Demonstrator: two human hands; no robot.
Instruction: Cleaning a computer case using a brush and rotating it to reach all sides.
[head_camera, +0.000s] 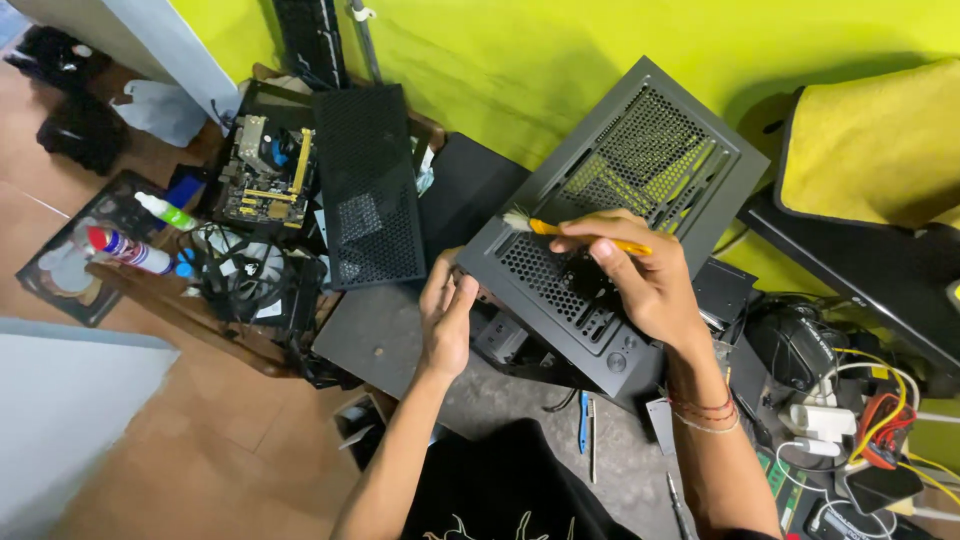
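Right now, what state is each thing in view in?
Computer case: tilted up, perforated panel facing the camera.
Left hand: gripping the case's lower left edge.
Right hand: holding the brush.
Brush: orange handle, bristles on the case's mesh.
Motherboard: bare, lying flat.
Mesh panel: detached, lying beside the motherboard.
Spray can: lying on its side, capped.

Both forearms are bare, with no sleeves in view. The right hand (645, 285) has thin red thread bands (705, 412) wound around the wrist just behind it. The left hand (447, 320) wears nothing. The torso garment (500, 490) below both hands is black with pale line artwork.
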